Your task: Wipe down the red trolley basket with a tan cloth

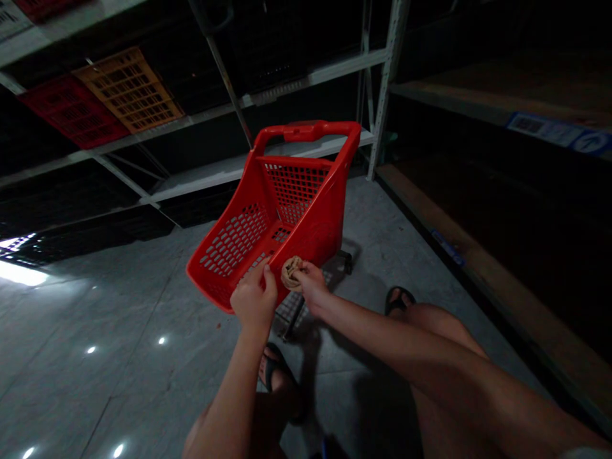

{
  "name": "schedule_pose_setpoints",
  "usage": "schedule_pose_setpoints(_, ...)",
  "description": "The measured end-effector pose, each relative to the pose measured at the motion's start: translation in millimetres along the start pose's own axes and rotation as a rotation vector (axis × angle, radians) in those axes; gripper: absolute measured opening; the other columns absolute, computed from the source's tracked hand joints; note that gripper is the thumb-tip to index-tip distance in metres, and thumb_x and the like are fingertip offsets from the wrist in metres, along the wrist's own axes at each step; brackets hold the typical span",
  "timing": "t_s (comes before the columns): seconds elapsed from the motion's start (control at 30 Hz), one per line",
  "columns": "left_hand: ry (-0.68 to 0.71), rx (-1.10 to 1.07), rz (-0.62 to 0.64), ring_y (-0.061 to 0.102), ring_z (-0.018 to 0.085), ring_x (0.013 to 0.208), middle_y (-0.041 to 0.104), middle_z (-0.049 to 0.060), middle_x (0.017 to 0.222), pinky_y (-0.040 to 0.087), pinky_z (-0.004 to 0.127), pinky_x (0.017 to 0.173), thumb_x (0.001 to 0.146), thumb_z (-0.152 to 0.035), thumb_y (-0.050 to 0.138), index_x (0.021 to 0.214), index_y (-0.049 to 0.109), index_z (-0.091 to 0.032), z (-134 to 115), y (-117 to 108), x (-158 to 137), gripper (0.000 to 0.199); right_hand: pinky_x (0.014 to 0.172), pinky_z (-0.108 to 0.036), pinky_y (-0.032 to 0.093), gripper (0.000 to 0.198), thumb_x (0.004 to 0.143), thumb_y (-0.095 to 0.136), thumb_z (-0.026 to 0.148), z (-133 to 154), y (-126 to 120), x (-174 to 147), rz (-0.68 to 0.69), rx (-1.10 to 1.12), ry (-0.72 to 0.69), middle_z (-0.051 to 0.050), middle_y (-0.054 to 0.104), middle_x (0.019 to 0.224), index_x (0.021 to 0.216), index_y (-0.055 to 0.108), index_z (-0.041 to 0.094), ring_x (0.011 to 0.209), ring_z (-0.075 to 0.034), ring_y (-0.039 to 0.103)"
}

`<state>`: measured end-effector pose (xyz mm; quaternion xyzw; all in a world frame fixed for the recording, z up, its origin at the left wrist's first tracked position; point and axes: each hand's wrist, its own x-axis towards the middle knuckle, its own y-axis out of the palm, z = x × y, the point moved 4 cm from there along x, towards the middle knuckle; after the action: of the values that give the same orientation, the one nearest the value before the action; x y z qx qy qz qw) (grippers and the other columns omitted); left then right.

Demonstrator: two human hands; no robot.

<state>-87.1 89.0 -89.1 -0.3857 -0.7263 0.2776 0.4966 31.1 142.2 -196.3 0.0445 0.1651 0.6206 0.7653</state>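
A red plastic shopping cart (310, 236) with perforated walls stands before me, its basket tilted in the view and no goods showing inside. My left hand (255, 294) is closed over the rim of the basket's near side. My right hand (313, 285) is closed on a crumpled tan cloth (292, 273), which lies against the outside of that same side wall. The cart's handle (306, 132) is at the far end, away from both hands.
White metal shelving (335, 70) runs behind the cart, holding a yellow crate (131, 89) and a red crate (71, 109). A dark shelf unit (459, 102) with blue labels borders the right. My sandalled feet (277, 373) stand on the grey tiled floor (129, 376).
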Motion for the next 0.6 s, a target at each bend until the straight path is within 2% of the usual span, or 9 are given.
schedule_pose_setpoints(0.1, 0.034, -0.012, 0.001, 0.075, 0.020, 0.085, 0.081, 0.007, 0.102, 0.052, 0.027, 0.070, 0.099, -0.034, 0.046, 0.117, 0.078, -0.023, 1, 0, -1, 0.038, 0.052, -0.027, 0.051, 0.009, 0.060, 0.057, 0.018, 16, -14, 34, -0.101, 0.122, 0.094, 0.004, 0.061, 0.057, 0.069, 0.056, 0.021, 0.052, -0.015, 0.059)
schedule_pose_setpoints(0.2, 0.057, -0.017, 0.017, 0.075, 0.020, 0.087, 0.081, 0.007, 0.103, 0.052, 0.027, 0.071, 0.099, -0.034, 0.046, 0.119, 0.077, -0.024, 1, 0, -1, 0.038, 0.055, -0.025, 0.052, 0.013, 0.063, 0.057, 0.014, 56, -43, 82, -0.252, 0.230, 0.081, 0.007, 0.059, 0.058, 0.073, 0.053, 0.022, 0.051, -0.012, 0.058)
schedule_pose_setpoints(0.3, 0.047, -0.016, 0.014, 0.075, 0.022, 0.091, 0.080, 0.008, 0.106, 0.053, 0.029, 0.072, 0.100, -0.034, 0.046, 0.119, 0.077, -0.023, 1, 0, -1, 0.038, 0.061, -0.023, 0.054, 0.016, 0.067, 0.056, 0.014, 96, -74, 122, -0.361, 0.305, 0.014, 0.007, 0.059, 0.065, 0.078, 0.050, 0.023, 0.057, -0.010, 0.059)
schedule_pose_setpoints(0.4, 0.030, -0.013, 0.013, 0.076, 0.023, 0.090, 0.081, 0.009, 0.104, 0.052, 0.030, 0.073, 0.100, -0.035, 0.046, 0.118, 0.078, -0.022, 1, 0, -2, 0.039, 0.069, -0.023, 0.055, 0.022, 0.067, 0.060, 0.013, 118, -93, 141, -0.420, 0.297, -0.194, 0.006, 0.064, 0.079, 0.085, 0.053, 0.024, 0.069, -0.010, 0.063)
schedule_pose_setpoints(0.5, 0.031, -0.013, 0.022, 0.076, 0.023, 0.090, 0.081, 0.009, 0.102, 0.052, 0.030, 0.073, 0.099, -0.034, 0.046, 0.117, 0.078, -0.023, 1, 1, -2, 0.038, 0.081, -0.025, 0.054, 0.029, 0.062, 0.062, 0.012, 107, -88, 140, -0.335, 0.123, -0.433, 0.003, 0.067, 0.090, 0.089, 0.059, 0.023, 0.083, -0.011, 0.064)
schedule_pose_setpoints(0.53, 0.032, -0.010, 0.023, 0.076, 0.023, 0.089, 0.081, 0.009, 0.103, 0.052, 0.030, 0.073, 0.099, -0.034, 0.046, 0.117, 0.078, -0.023, 1, 1, -2, 0.038, 0.082, -0.025, 0.054, 0.029, 0.061, 0.061, 0.013, 94, -83, 136, -0.301, 0.056, -0.441, 0.003, 0.067, 0.091, 0.089, 0.059, 0.023, 0.084, -0.012, 0.065)
schedule_pose_setpoints(0.6, 0.033, -0.001, 0.018, 0.076, 0.024, 0.089, 0.081, 0.009, 0.104, 0.053, 0.031, 0.073, 0.099, -0.034, 0.046, 0.117, 0.078, -0.022, 1, 1, -2, 0.038, 0.077, -0.026, 0.054, 0.024, 0.063, 0.059, 0.016, 59, -75, 125, -0.286, -0.041, -0.365, 0.003, 0.067, 0.086, 0.085, 0.055, 0.023, 0.077, -0.012, 0.064)
